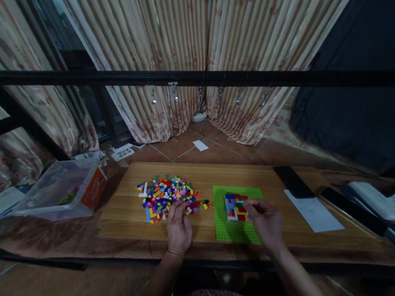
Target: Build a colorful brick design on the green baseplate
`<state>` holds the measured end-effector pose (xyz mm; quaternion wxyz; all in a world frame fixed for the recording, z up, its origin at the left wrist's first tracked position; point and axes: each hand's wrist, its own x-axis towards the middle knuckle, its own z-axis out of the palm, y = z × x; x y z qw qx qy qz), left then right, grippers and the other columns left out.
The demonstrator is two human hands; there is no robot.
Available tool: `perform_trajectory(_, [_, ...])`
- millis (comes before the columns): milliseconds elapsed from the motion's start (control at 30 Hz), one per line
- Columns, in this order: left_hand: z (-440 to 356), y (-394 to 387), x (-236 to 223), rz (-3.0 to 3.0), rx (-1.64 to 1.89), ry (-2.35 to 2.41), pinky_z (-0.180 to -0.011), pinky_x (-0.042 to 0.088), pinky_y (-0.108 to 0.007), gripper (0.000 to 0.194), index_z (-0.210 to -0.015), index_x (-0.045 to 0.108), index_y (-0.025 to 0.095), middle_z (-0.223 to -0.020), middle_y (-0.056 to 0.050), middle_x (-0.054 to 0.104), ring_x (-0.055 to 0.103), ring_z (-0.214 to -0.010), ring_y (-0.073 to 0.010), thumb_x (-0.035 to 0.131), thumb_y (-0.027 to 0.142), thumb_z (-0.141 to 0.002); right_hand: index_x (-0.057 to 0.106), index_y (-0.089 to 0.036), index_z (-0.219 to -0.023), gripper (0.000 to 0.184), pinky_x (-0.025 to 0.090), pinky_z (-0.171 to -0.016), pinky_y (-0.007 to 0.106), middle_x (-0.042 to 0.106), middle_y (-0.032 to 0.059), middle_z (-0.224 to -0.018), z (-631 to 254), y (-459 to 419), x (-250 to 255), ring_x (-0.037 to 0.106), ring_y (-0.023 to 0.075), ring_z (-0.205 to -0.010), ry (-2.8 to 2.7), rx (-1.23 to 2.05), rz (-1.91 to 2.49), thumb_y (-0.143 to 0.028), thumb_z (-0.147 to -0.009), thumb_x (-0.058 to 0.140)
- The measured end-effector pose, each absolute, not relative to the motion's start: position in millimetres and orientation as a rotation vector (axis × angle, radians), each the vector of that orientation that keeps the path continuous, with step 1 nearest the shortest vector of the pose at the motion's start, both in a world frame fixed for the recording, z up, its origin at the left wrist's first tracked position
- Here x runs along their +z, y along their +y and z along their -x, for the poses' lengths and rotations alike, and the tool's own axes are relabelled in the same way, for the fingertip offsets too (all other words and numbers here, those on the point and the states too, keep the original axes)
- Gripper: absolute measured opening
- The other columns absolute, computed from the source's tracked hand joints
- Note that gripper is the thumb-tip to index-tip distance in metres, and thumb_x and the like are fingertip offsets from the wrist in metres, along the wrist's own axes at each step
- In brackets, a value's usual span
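Note:
My left hand (pixel 179 226) rests at the near edge of a heap of small coloured toy bricks (pixel 169 193), its fingers loosely bent and apart, touching the bricks. On a bright green studded baseplate (pixel 228 231) sits a flat build of red, blue, yellow and white bricks (pixel 232 208). Over the right side of that build, my right hand (pixel 266 220) has thumb and forefinger pinched together. Whatever lies between those fingertips is hidden or too small to name. The hand covers part of the build and the baseplate's right edge.
A wooden board (pixel 194 171) lies under the bricks and baseplate. To the left stands a clear plastic box (pixel 56 187) with an orange label. A black phone (pixel 294 182), white paper (pixel 316 211) and another dark device (pixel 354 210) lie to the right. A dark metal bar (pixel 185 76) crosses beyond.

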<state>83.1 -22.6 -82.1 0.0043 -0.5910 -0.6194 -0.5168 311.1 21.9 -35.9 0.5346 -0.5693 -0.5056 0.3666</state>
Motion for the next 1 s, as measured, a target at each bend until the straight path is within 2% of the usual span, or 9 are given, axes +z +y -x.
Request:
perform_trajectory(167, [-82,-25,-81,1.57,-1.865,-1.931,-0.09,0.045,-0.037,0.018,-0.096,0.053,0.019,-0.104,-0.009,0.054,0.052,-0.102,-0.0196,0.039,0.012,-0.088,0.068,-0.019,-0.082,0.02,0.048,-0.072,0.03,0.069,0.0035,-0.08,-274,1,-43,0.063,0.0179,-0.076,-1.549,0.917,1.298,-0.037,-0.079,0.057])
perform_trajectory(267, [-82,-25,-80,1.527,-1.918,-1.909,-0.09,0.044,-0.037,0.014,-0.094,0.05,0.019,-0.103,-0.009,0.052,0.051,-0.102,-0.0195,0.038,0.013,-0.089,0.069,-0.021,-0.087,0.018,0.047,-0.075,0.03,0.069,0.0038,-0.088,-250,-3,-48,0.063,0.0177,-0.081,-1.787,0.887,1.278,-0.029,-0.082,0.053])
perform_trajectory(433, [-82,-25,-79,1.555,-1.898,-1.932,-0.089,0.044,-0.036,0.015,-0.093,0.049,0.02,-0.102,-0.008,0.052,0.051,-0.1,-0.0193,0.039,0.011,-0.087,0.069,-0.022,-0.092,0.024,0.046,-0.079,0.029,0.066,0.0043,-0.091,-223,7,-57,0.062,0.0172,-0.085,-2.042,0.716,1.287,-0.018,-0.084,0.047])
perform_trajectory(633, [-83,-25,-80,1.628,-1.82,-1.997,-0.087,0.046,-0.035,0.02,-0.094,0.051,0.019,-0.103,-0.008,0.054,0.053,-0.1,-0.0193,0.04,0.006,-0.083,0.07,-0.024,-0.094,0.026,0.045,-0.08,0.028,0.063,0.0047,-0.091,-207,21,-61,0.06,0.0181,-0.086,-2.216,0.547,1.275,-0.013,-0.083,0.048])
perform_trajectory(833, [-83,-24,-79,1.686,-1.775,-1.983,-0.088,0.047,-0.037,0.025,-0.096,0.053,0.019,-0.102,-0.009,0.055,0.054,-0.101,-0.0205,0.041,0.004,-0.08,0.07,-0.024,-0.086,0.023,0.044,-0.077,0.027,0.063,0.0052,-0.088,-197,31,-60,0.059,0.0181,-0.083,-2.235,0.461,1.332,-0.013,-0.084,0.049])
perform_trajectory(1000, [-81,-22,-80,1.699,-1.763,-1.982,-0.087,0.048,-0.037,0.024,-0.095,0.054,0.019,-0.102,-0.009,0.056,0.055,-0.1,-0.0204,0.043,0.005,-0.079,0.069,-0.022,-0.083,0.02,0.045,-0.076,0.027,0.065,0.0052,-0.087,-202,22,-52,0.061,0.018,-0.083,-2.139,0.565,1.328,-0.018,-0.085,0.05])
